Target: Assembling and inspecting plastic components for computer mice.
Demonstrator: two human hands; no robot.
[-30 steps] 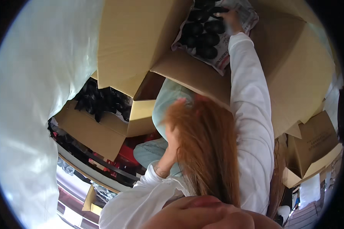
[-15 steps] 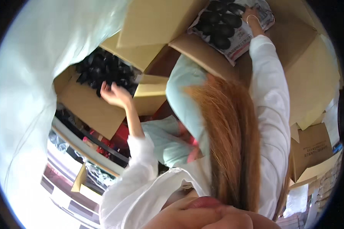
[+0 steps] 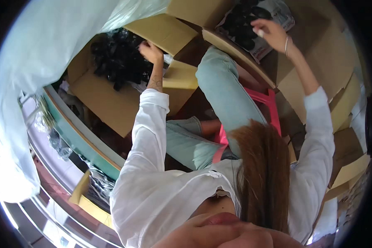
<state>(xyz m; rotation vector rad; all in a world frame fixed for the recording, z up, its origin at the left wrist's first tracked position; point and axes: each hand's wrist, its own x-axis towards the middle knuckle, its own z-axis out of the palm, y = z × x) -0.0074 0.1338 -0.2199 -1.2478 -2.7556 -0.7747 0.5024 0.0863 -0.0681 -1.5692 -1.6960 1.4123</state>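
head view: the person sits on a pink stool (image 3: 263,99), knees in pale jeans raised, with cardboard boxes on both sides within arm's reach. the landmark is the open brown box (image 3: 111,103) to the person's left, its flaps folded outward so the contents stay reachable from above. inside it lies a heap of small black parts (image 3: 118,62), loosely piled and partly wrapped in clear film. the left hand (image 3: 151,51) reaches to the right-hand rim of this box, at the edge of the heap, fingers curled downward; whether it is grasping a part or only touching the pile cannot be told. to the right of the box, beyond the knees, a clear bag of black parts (image 3: 252,25) rests on a tilted cardboard flap (image 3: 235,51), which props it facing the person. the right hand (image 3: 270,35) is raised over this bag, thumb and fingers pinched on a small pale piece (image 3: 260,33), a thin bracelet on the wrist. a pale plastic sheet (image 3: 41,53) hangs to the left of the box, drawn aside from its opening. more flattened cardboard (image 3: 347,144) is stacked far to the right, well apart from the box.
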